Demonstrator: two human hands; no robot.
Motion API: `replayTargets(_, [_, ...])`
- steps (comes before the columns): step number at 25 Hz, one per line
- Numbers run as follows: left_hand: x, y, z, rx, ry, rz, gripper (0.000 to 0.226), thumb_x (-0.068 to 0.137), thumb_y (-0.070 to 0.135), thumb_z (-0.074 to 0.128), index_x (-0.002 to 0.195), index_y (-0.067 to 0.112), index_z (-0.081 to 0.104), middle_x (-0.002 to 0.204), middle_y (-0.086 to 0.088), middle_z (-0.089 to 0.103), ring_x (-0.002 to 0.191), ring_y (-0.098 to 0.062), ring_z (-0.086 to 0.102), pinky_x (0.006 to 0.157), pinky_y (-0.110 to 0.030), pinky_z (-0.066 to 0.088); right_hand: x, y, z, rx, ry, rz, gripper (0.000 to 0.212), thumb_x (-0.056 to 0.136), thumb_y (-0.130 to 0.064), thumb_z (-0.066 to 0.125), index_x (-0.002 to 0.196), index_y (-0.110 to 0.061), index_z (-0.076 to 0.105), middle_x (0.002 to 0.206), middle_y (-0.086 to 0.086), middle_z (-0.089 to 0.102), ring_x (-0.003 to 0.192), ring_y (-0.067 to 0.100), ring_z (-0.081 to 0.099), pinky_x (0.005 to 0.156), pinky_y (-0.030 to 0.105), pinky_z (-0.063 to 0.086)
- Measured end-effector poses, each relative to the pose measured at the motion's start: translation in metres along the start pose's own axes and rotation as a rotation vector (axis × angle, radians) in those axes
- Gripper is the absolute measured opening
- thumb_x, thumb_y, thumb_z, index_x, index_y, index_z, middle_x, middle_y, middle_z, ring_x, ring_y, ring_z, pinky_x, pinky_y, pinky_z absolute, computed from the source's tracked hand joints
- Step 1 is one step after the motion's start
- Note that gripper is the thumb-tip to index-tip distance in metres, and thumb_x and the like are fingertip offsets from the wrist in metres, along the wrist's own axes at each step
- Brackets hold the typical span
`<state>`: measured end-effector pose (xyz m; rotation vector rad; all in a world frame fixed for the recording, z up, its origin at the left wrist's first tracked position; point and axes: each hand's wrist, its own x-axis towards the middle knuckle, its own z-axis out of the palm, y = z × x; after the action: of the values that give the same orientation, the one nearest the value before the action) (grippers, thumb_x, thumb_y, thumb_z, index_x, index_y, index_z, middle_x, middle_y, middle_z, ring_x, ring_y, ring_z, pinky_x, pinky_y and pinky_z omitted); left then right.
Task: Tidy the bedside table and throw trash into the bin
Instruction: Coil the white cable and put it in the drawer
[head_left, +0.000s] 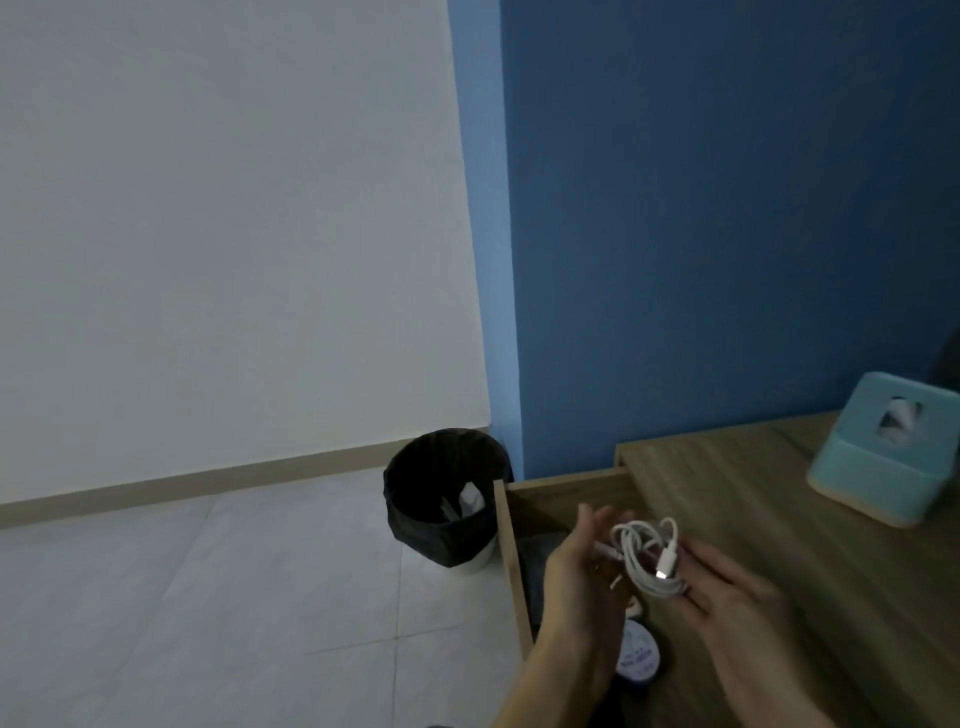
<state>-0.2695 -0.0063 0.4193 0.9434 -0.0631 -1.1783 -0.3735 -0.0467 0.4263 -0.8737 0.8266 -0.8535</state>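
Now R hand (737, 603) round coiled white cable (647, 564), L hand (574, 577) slack, fingers (589, 525) straight, just beside it.

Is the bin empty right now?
No, white scraps of trash lie inside the black-lined bin.

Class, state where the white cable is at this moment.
Head view, lower centre-right: the cable is held by the right hand, beside the left hand, over the open drawer, right of the bin.
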Motion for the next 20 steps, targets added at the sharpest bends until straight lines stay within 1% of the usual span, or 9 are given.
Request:
replayTargets(1, [0.010, -0.005, -0.006, 0.034, 0.015, 0.008, 0.012, 0.091, 0.011, 0.054, 0.101, 0.008, 0.060, 0.097, -0.012, 0.071, 0.094, -0.028, 0.064, 0.088, -0.041, 0.048, 0.012, 0.011, -0.006, -0.036, -0.008, 0.048, 0.018, 0.084, 0.007, 0.050, 0.088, -0.006, 0.061, 0.058, -0.001, 0.072, 0.052, 0.006, 0.068, 0.046, 0.017, 0.053])
replayTargets(3, [0.031, -0.015, -0.021, 0.118, 0.045, 0.016, 0.024, 0.088, -0.008, 0.052, 0.104, 0.008, 0.057, 0.097, -0.014, 0.071, 0.100, -0.033, 0.065, 0.094, -0.048, 0.049, 0.032, 0.024, -0.014, -0.066, -0.033, 0.176, 0.018, 0.089, 0.004, 0.046, 0.089, -0.007, 0.060, 0.060, 0.002, 0.072, 0.055, 0.012, 0.069, 0.044, 0.020, 0.053])
replayTargets(5, [0.050, -0.021, -0.035, 0.212, 0.065, 0.035, 0.026, 0.087, -0.010, 0.051, 0.103, 0.009, 0.058, 0.099, -0.015, 0.071, 0.104, -0.034, 0.064, 0.097, -0.048, 0.049, 0.048, 0.034, -0.019, -0.064, -0.011, 0.302, 0.015, 0.092, -0.011, 0.046, 0.088, -0.008, 0.060, 0.051, 0.000, 0.070, 0.061, 0.021, 0.067, 0.045, 0.024, 0.054])
replayTargets(7, [0.066, -0.030, -0.045, 0.331, 0.043, 0.014, 0.028, 0.087, -0.003, 0.054, 0.112, 0.010, 0.056, 0.109, -0.014, 0.068, 0.106, -0.030, 0.064, 0.098, -0.046, 0.049, 0.063, 0.048, -0.022, -0.127, 0.011, 0.357, 0.012, 0.088, -0.014, 0.054, 0.082, -0.007, 0.062, 0.046, 0.000, 0.068, 0.052, 0.019, 0.067, 0.044, 0.027, 0.055])
replayTargets(9, [0.078, -0.039, -0.056, 0.388, 0.108, -0.008, 0.032, 0.085, 0.007, 0.061, 0.116, 0.012, 0.054, 0.113, -0.012, 0.066, 0.103, -0.023, 0.066, 0.095, -0.042, 0.052, 0.074, 0.062, -0.022, -0.184, 0.015, 0.325, 0.010, 0.084, 0.001, 0.056, 0.079, -0.005, 0.062, 0.045, 0.000, 0.067, 0.041, 0.012, 0.064, 0.039, 0.023, 0.053])
replayTargets(10, [0.083, -0.043, -0.060, 0.389, 0.172, -0.014, 0.031, 0.083, 0.011, 0.065, 0.113, 0.011, 0.056, 0.110, -0.011, 0.067, 0.100, -0.022, 0.067, 0.093, -0.040, 0.053, 0.079, 0.068, -0.021, -0.196, 0.014, 0.313, 0.013, 0.083, 0.005, 0.055, 0.079, -0.005, 0.062, 0.047, -0.001, 0.068, 0.043, 0.013, 0.065, 0.039, 0.021, 0.052])
replayTargets(13, [0.102, -0.054, -0.064, 0.285, 0.297, -0.020, 0.031, 0.080, 0.009, 0.069, 0.109, 0.013, 0.060, 0.106, -0.010, 0.069, 0.096, -0.021, 0.068, 0.091, -0.038, 0.054, 0.104, 0.091, -0.022, -0.232, 0.023, 0.309, 0.015, 0.084, 0.006, 0.054, 0.084, -0.005, 0.064, 0.067, 0.009, 0.069, 0.066, 0.023, 0.063, 0.041, 0.017, 0.052])
replayTargets(15, [0.115, -0.058, -0.064, 0.202, 0.362, -0.017, 0.033, 0.079, 0.003, 0.067, 0.109, 0.014, 0.059, 0.105, -0.008, 0.069, 0.097, -0.019, 0.067, 0.092, -0.039, 0.053, 0.122, 0.103, -0.023, -0.341, -0.005, 0.250, 0.014, 0.085, 0.004, 0.054, 0.089, -0.003, 0.065, 0.076, 0.010, 0.065, 0.069, 0.021, 0.059, 0.043, 0.014, 0.050])
replayTargets(20, [0.162, -0.072, -0.074, 0.222, 0.574, 0.045, 0.028, 0.081, 0.006, 0.066, 0.108, 0.014, 0.064, 0.105, -0.005, 0.069, 0.100, -0.016, 0.066, 0.094, -0.037, 0.053, 0.171, 0.140, -0.023, -0.691, -0.016, 0.066, 0.015, 0.082, 0.000, 0.061, 0.095, 0.003, 0.069, 0.083, 0.019, 0.070, 0.066, 0.017, 0.058, 0.058, 0.027, 0.045])
